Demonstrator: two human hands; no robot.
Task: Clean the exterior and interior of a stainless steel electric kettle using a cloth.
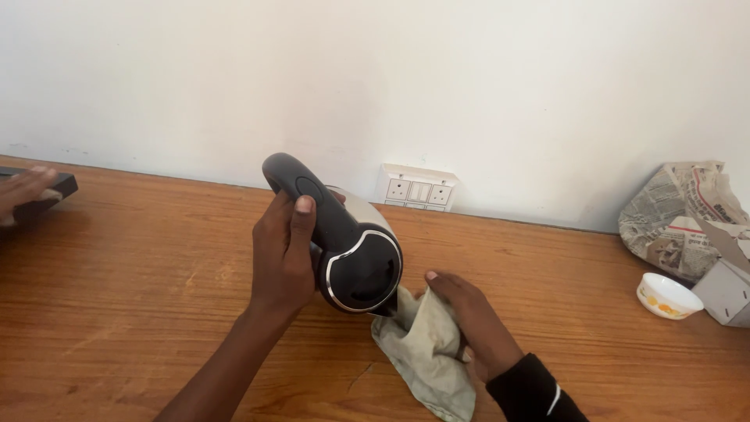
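Note:
My left hand (281, 254) grips the dark handle of an electric kettle (355, 254), which is tipped on its side above the wooden table (141, 297). The kettle has a black lid with a chrome ring and a steel body. My right hand (469, 320) holds a crumpled beige cloth (426, 352) pressed against the kettle's lower right edge. The cloth hangs down onto the table. A dark sleeve covers my right wrist.
Another person's hand (23, 191) rests on a dark flat object (47, 195) at the far left. A white socket panel (418, 189) sits on the wall. At the right lie crumpled newspaper (680, 219), a small white bowl (668, 297) and a white box (726, 289).

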